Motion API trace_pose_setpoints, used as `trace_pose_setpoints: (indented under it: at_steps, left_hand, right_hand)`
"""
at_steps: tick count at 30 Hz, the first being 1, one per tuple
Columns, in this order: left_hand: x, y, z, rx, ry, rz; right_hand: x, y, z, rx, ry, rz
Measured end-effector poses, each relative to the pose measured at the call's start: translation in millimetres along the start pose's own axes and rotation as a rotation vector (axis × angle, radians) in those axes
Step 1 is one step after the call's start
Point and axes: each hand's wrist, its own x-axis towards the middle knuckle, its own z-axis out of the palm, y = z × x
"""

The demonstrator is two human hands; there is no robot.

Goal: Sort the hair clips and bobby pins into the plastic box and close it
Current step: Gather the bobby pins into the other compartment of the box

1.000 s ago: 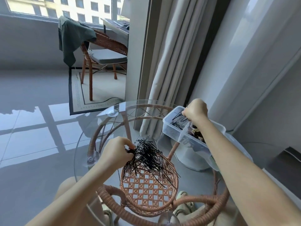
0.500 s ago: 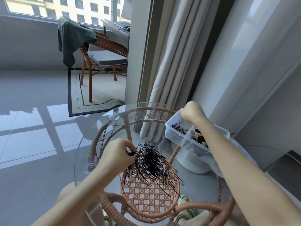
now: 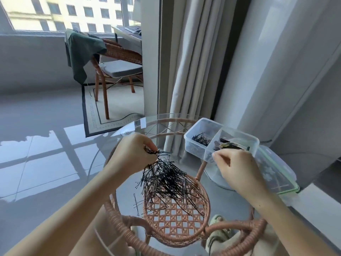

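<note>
A heap of black bobby pins (image 3: 167,179) lies on the round glass table (image 3: 103,156). My left hand (image 3: 133,154) pinches a small bunch of pins at the heap's top left. A clear plastic box (image 3: 195,132) stands at the right; its left compartment holds a few bobby pins (image 3: 201,140), its right one dark hair clips (image 3: 231,145). My right hand (image 3: 238,168) hovers in front of the box with fingers loosely curled and nothing seen in it. The box's lid (image 3: 276,174) lies flat behind that hand.
Under the glass sits a rattan frame with a woven shelf (image 3: 177,218). Two stray pins (image 3: 137,203) lie left of the heap. A curtain (image 3: 190,71) hangs behind the table. A rattan chair (image 3: 114,67) with a green cloth stands far back left.
My right hand has come back from over the box's left compartment toward me and now hangs before the box. My left hand has gathered pins at the heap's edge.
</note>
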Motion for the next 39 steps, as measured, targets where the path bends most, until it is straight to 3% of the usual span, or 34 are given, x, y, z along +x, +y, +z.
trace_pose_setpoints:
  at_steps: [7,16,24,27,31,35,39]
  left_hand:
    - [33.3,51.9,4.5,-0.039,-0.018,0.084]
    - [108.7,112.4,64.9,0.016,0.061,0.288]
    - [132.3,100.7,127.1,0.375,-0.227,0.339]
    - [135.1,95.9,121.6,0.358,-0.308,0.379]
    - [126.3,89.0,94.0,0.176,-0.215,0.431]
    - [97.3,55.2,65.6,-0.038,-0.058,0.320]
    - [41.3,-11.1,50.5,0.049,0.044,0.289]
  right_hand:
    - [-31.9,40.7,40.2,0.106,-0.088,-0.072]
    - [-42.7,49.2,50.4,0.010,-0.135,-0.170]
    - [-42.3,49.9,50.0,0.011,-0.122,-0.171]
    - [-42.2,51.6,50.8,0.021,-0.115,-0.177]
    - [-42.2,54.3,53.6,0.012,-0.136,-0.173]
    - [-42.1,52.1,51.5,0.016,-0.170,-0.176]
    - [-46.7,46.7,49.8,0.137,-0.122,-0.072]
